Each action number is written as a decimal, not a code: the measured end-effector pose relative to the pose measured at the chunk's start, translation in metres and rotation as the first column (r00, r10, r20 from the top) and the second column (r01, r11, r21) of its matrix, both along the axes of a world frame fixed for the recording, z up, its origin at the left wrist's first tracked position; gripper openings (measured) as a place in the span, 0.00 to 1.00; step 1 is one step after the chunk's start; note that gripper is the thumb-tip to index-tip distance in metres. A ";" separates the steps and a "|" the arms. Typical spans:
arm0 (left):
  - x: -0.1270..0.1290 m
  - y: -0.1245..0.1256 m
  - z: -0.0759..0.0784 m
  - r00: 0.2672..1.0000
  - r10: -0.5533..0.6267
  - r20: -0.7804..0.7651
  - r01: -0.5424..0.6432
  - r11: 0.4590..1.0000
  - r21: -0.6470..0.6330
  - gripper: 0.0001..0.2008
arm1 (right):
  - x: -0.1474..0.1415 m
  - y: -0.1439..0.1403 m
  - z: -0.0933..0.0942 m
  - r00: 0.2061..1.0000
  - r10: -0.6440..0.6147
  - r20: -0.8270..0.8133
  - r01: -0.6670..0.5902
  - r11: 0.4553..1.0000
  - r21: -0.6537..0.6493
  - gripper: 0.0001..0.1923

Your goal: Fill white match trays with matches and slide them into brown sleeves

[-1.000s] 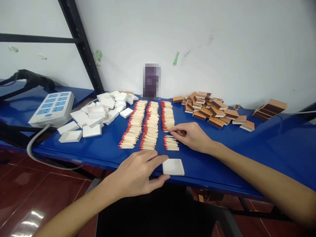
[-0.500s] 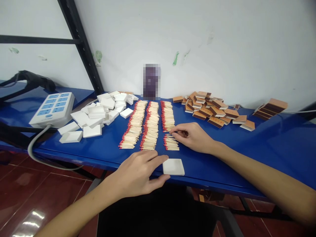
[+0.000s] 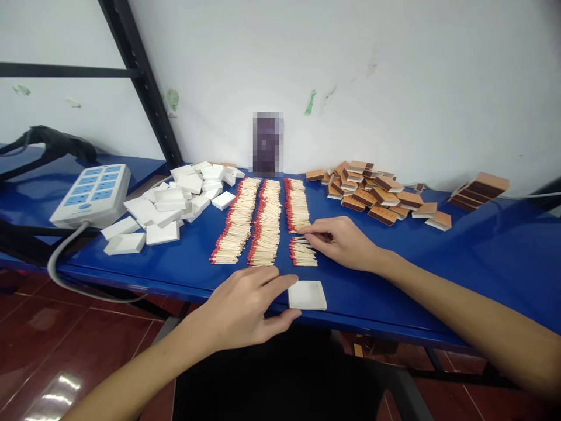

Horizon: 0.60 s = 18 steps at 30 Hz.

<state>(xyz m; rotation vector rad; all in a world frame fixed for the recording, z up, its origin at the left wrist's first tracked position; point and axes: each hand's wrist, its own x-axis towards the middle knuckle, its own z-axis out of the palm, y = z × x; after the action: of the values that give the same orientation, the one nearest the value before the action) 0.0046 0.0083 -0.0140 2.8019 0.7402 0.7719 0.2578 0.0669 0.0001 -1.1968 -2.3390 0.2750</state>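
My left hand [image 3: 252, 307] grips a small white matchbox tray [image 3: 307, 295] at its left end, thumb and index finger at its near and far corners. The tray lies open side up near the table's front edge. Beyond it, my right hand [image 3: 342, 241] is closed in a pinch at the right-hand column of red-tipped matches. Its fingertips touch the gap between the longer far part [image 3: 298, 204] and the shorter near part [image 3: 302, 252]. Whether matches are between the fingertips is hidden. Two more match columns, a middle one [image 3: 266, 225] and a left one [image 3: 236, 222], lie alongside.
White trays [image 3: 170, 200] are heaped at the left, beside a power strip [image 3: 94, 193] with a grey cable. Orange-brown matchbox sleeves [image 3: 366, 190] are piled at the back right, with a stack [image 3: 482, 190] farther right. A blurred dark upright object [image 3: 267, 143] stands against the wall.
The whole view has shifted very slightly. Both hands, the tray and the matches keep practically the same positions relative to one another.
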 end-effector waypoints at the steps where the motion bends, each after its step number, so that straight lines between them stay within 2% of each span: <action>1: 0.000 0.000 0.000 1.000 -0.001 0.000 0.001 1.000 0.001 0.16 | 0.000 0.000 0.000 1.000 -0.001 0.001 0.001 1.000 -0.002 0.16; 18: 0.000 -0.001 0.000 1.000 -0.006 0.013 0.006 1.000 0.016 0.16 | 0.001 -0.003 0.001 0.999 -0.010 -0.043 0.008 0.999 -0.048 0.12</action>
<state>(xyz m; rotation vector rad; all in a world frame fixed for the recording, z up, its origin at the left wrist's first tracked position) 0.0048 0.0076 -0.0137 2.8091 0.7269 0.7971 0.2587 0.0636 0.0014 -1.2118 -2.3006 0.3521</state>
